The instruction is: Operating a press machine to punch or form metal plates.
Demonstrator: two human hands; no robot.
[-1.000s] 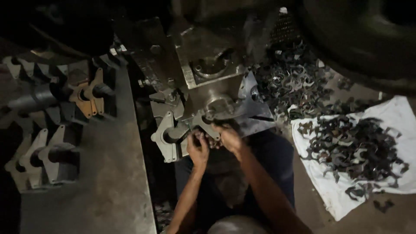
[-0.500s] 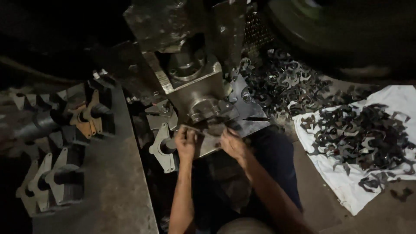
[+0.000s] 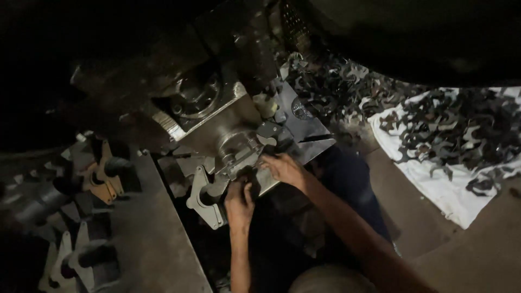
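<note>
Both my hands reach into the die area of a dark metal press [image 3: 217, 116]. My left hand [image 3: 239, 199] is closed with its fingers on a small dark metal piece at the front of the die plate [image 3: 266, 179]. My right hand [image 3: 283, 167] lies just right of it, fingers bent on the same plate edge; whether it holds a piece is hidden in the dim light. A grey forked metal bracket [image 3: 203, 198] sits directly left of my left hand.
A white cloth [image 3: 434, 173] at the right carries a heap of several small curved dark metal parts [image 3: 461, 135]; more lie loose behind the press [image 3: 331, 89]. On the grey bench [image 3: 146, 239] at the left stand several forked brackets [image 3: 100, 179].
The view has swung down and left, so the press and cloth now sit higher and further right. My hands stay at the die, the left one now lower than the right.
</note>
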